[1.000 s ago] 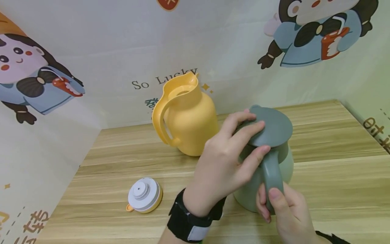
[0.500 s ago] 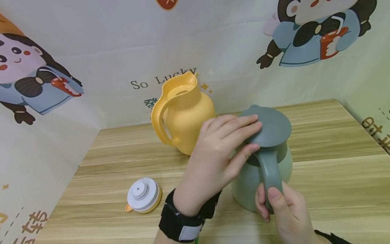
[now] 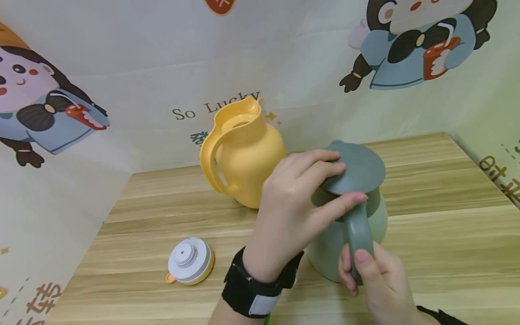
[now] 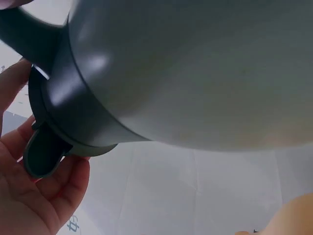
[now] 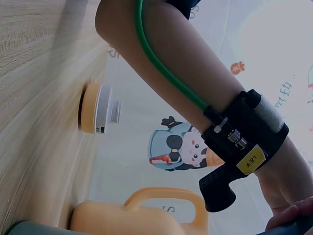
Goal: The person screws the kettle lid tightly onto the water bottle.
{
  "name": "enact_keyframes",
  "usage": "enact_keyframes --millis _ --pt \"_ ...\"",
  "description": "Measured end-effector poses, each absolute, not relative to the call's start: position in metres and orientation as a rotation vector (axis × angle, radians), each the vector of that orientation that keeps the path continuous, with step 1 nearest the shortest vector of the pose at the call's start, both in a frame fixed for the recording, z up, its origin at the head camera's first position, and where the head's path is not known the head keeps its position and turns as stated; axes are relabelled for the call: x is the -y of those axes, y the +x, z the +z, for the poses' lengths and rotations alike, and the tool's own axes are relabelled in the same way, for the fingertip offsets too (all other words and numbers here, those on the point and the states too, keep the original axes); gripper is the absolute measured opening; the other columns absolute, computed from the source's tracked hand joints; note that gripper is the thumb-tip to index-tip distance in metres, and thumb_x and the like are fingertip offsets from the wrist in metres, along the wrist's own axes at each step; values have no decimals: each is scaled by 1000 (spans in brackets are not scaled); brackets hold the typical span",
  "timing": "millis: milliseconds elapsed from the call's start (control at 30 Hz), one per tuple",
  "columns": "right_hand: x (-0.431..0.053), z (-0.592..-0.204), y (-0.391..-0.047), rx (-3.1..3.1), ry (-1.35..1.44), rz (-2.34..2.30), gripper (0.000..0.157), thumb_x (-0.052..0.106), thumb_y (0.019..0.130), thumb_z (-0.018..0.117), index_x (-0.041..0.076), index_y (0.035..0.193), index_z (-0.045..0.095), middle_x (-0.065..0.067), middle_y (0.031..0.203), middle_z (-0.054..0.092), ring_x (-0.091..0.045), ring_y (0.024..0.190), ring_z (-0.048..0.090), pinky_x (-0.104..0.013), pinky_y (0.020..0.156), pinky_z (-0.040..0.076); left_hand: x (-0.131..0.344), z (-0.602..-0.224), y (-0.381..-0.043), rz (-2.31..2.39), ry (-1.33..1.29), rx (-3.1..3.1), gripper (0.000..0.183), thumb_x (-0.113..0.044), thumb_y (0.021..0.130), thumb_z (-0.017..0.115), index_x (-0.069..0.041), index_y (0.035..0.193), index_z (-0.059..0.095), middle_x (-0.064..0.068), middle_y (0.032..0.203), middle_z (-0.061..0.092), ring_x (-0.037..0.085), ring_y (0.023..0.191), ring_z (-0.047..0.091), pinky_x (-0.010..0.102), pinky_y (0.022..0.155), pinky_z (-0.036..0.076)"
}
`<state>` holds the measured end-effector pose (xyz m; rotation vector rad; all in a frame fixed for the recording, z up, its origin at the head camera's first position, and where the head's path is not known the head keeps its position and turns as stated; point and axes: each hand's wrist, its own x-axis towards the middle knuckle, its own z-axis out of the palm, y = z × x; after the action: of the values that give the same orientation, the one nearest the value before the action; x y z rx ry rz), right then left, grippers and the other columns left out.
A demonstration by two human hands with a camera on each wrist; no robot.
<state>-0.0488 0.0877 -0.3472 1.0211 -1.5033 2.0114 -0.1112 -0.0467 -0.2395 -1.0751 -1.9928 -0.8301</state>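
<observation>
Here, left hand [image 3: 288, 198] on green lid [image 3: 363, 167], "So Lucky" lettering [image 3: 184, 113] beyond.

Pale grn jug [image 3: 328, 250], dk teal lid [image 3: 361, 168]; yel jug [image 3: 253, 162]; wht/yel stopper [image 3: 189, 262]; woodgrain tbl [image 3: 134, 293]

"So Lucky" [image 3: 209, 108] printed on white backdrop [image 3: 162, 54], beyond left hand [image 3: 290, 205], partly covered by yellow jug [image 3: 253, 158]. Brown "转" [image 3: 44, 297] printed on backdrop, leftward of same hand. "左手" marked on yellow label [image 5: 251, 159], fixed to black strap [image 5: 266, 122] behind hand.
</observation>
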Motion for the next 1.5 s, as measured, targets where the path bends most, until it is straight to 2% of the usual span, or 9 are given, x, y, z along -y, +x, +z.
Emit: enact_keyframes --millis 267,533,733,900,1000,1100,1200,1300,1500 --pt "-86 -346 -49 1496 1027 2011 27 -13 96 24 -5 83 46 -7 58 42 -13 48 40 -18 42 32 49 -240 -112 -862 -1098 2002 33 -25 78 81 -1 96 70 9 108 66 17 105 58 20 93 42" --pt "-87 -346 -46 1519 984 2027 29 -15 95 23 -5 83 47 -6 58 43 -13 48 40 -19 42 31 57 -237 -117 -1098 -1265 2001 30 -12 79 79 1 104 68 10 112 64 14 114 52 26 98 39" --pt "-88 -347 -46 1527 983 2034 29 -15 95 22 -4 84 47 -6 59 43 -13 48 40 -20 42 32 61 -238 -124 -1181 -1314 2014 28 -10 80 78 -1 105 69 10 116 64 11 117 51 30 101 36" --pt "-88 -347 -47 1519 995 2035 29 -14 96 22 -4 84 47 -6 59 43 -13 48 40 -19 42 32 62 -238 -124 -1080 -1260 2096 24 -17 85 74 -7 107 70 3 119 63 9 119 47 35 102 27" --pt "-88 -347 -47 1506 1000 2037 29 -14 96 22 -5 84 47 -7 59 43 -14 48 39 -19 41 31 58 -237 -120 -948 -1177 2130 28 -25 85 72 -9 108 70 2 118 61 10 117 47 34 99 28" --pt "-88 -348 -47 1498 997 2045 30 -14 96 22 -5 84 48 -7 58 42 -14 48 39 -20 41 31 52 -235 -116 -783 -1040 2153 47 -41 79 76 -9 113 67 2 117 59 13 112 50 33 94 32" --pt "-87 -348 -46 1495 990 2057 29 -14 96 23 -4 84 48 -7 58 42 -14 48 39 -20 41 31 44 -234 -112 -655 -903 2189 76 -58 68 78 -9 124 60 2 121 57 16 111 51 32 89 34" --pt "-87 -347 -47 1493 988 2068 29 -13 97 23 -4 84 48 -7 58 42 -14 48 39 -20 41 30 38 -235 -110 -594 -819 2226 93 -67 62 77 -9 131 54 3 125 57 18 109 52 32 84 35" --pt "-87 -348 -46 1500 985 2071 30 -14 97 23 -4 84 48 -7 58 42 -14 47 39 -20 41 31 33 -236 -110 -552 -771 2258 87 -65 66 75 -9 130 57 1 116 64 18 98 56 32 81 36"
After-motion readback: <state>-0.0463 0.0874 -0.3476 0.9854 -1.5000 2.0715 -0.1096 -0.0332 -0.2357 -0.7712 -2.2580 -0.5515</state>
